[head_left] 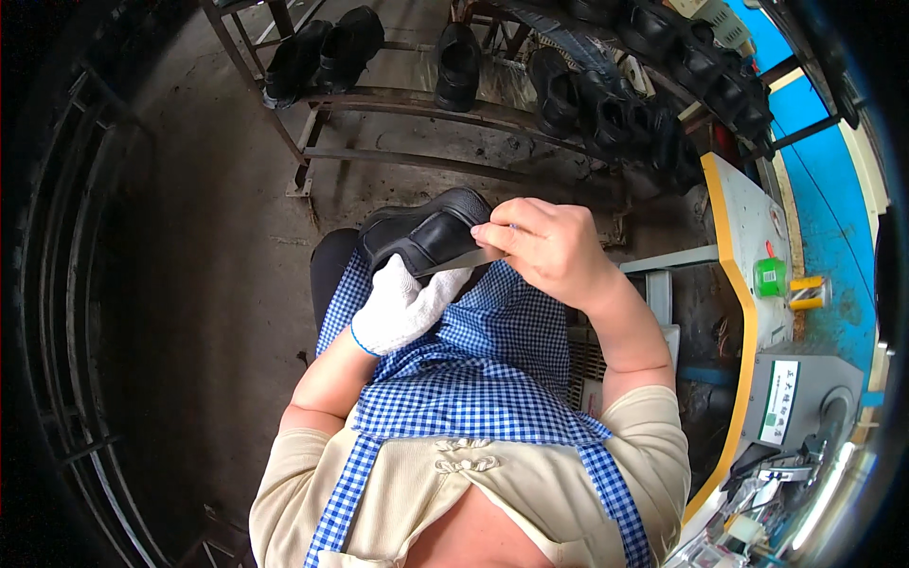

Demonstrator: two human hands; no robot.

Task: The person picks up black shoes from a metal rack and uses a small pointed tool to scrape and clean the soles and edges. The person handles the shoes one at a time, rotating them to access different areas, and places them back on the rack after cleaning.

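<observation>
The gloved left hand [402,308] is gripping a black shoe [421,232]. At the shoe's three o'clock, the right hand [549,241] is pinching a thin blade [471,259].

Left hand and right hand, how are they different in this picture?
The left hand wears a blue-edged white glove, while the right hand is bare. The left hand holds the black shoe, while the right hand pinches what looks like a thin blade. Both hands are close together, in front of the blue checked apron.
</observation>
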